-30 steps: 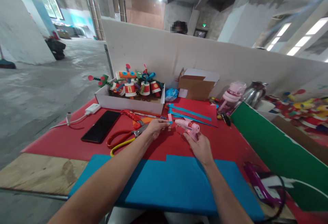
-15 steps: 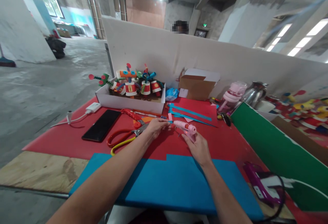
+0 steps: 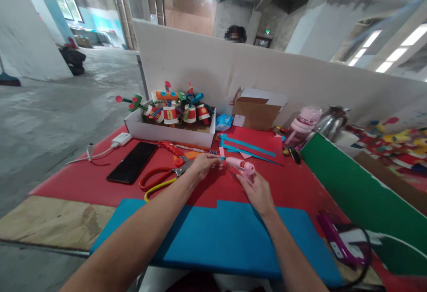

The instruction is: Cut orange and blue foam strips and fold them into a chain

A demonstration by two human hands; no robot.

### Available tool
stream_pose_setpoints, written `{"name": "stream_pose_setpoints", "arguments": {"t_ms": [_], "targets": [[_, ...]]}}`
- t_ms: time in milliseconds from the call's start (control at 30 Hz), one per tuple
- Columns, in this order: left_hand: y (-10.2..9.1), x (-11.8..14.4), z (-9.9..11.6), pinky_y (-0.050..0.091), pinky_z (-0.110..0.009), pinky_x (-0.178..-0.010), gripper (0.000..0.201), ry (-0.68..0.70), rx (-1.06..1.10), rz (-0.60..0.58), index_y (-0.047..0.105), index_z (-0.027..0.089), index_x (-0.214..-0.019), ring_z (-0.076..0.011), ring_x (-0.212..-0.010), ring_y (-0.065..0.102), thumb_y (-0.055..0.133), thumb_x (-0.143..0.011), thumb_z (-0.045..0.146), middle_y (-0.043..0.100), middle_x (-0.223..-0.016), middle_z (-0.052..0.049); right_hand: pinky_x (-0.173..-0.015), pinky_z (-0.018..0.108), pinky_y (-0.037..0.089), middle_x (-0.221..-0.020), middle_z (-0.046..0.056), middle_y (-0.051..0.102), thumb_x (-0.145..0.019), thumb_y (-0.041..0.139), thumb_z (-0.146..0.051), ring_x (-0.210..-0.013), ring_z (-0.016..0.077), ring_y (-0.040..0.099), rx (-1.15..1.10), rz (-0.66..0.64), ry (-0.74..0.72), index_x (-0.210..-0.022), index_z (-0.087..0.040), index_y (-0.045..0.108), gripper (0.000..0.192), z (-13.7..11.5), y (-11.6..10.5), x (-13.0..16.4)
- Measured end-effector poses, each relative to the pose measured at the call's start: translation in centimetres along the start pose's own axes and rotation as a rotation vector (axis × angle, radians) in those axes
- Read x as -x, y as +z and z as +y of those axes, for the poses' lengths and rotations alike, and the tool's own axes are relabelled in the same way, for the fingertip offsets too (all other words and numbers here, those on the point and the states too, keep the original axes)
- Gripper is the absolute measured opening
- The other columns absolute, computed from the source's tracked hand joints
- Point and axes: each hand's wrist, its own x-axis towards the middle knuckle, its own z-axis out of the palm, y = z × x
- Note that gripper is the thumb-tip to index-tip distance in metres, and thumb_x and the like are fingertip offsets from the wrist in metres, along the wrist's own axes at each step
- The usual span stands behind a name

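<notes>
While the right hand grips the pink glue gun by its handle, the nozzle points left toward a small blue strip pinched in the fingers of the left hand. Gun and strip sit just above the red sheet near the middle of the table. Against the frame a second ago, the gun has slid a little left and up, so its nozzle is now closer to the left fingertips; the left hand has barely shifted. The gun is pale pink with a darker pink barrel and a small red light glowing low on its body. The strip is thin, bright blue, and mostly hidden by the fingers.

Just left of the left hand lie scissors with red and yellow handles, and beyond them a black phone and a white charger. Behind stands a white box of paper-cup figures, with a brown carton to its right. More blue strips rest on red paper behind the gun. A blue sheet covers the near edge under both forearms. A purple tool with a cord lies at the right, beside a green board. A person's head shows above the white partition.
</notes>
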Motion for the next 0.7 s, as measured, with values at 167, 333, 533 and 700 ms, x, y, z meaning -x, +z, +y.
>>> {"name": "stream_pose_setpoints", "arguments": {"t_ms": [167,333,533,700], "targets": [[0.12,0.03,0.02,0.051,-0.022,-0.053,0.010,0.000,-0.007,0.004,0.064,0.006,-0.066,-0.0115,-0.046,0.061,0.074,-0.066,0.002,0.066,-0.054,-0.008,-0.076,0.035,0.052,-0.098,0.014,0.071,-0.082,0.051,-0.048,-0.091,0.0284,0.067,0.021,-0.001,-0.003,-0.101,-0.014,0.064,0.040,0.02,0.01,-0.03],[0.15,0.05,0.00,0.048,-0.020,-0.050,0.010,0.001,-0.017,0.000,0.065,0.006,-0.066,-0.0105,-0.046,0.060,0.075,-0.065,0.004,0.066,-0.054,-0.007,-0.076,0.036,0.052,-0.098,0.014,0.071,-0.082,0.051,-0.048,-0.090,0.0283,0.067,0.037,0.006,0.002,-0.101,-0.015,0.065,0.040,0.17,0.09,-0.05],[0.16,0.09,0.09,0.050,-0.021,-0.053,0.015,0.000,-0.016,-0.003,0.065,0.006,-0.066,-0.0105,-0.047,0.061,0.079,-0.062,0.006,0.066,-0.054,-0.006,-0.075,0.035,0.051,-0.097,0.014,0.072,-0.083,0.050,-0.048,-0.090,0.0280,0.067,0.049,0.002,-0.003,-0.101,-0.016,0.065,0.040,0.11,0.04,-0.02],[0.19,0.18,0.14,0.050,-0.021,-0.052,0.013,-0.001,-0.017,-0.001,0.065,0.006,-0.066,-0.0113,-0.046,0.061,0.078,-0.063,0.006,0.066,-0.054,-0.007,-0.077,0.037,0.051,-0.099,0.015,0.071,-0.083,0.050,-0.048,-0.092,0.0293,0.066,0.050,-0.006,0.006,-0.104,-0.016,0.064,0.042,-0.01,0.01,-0.03]]}}
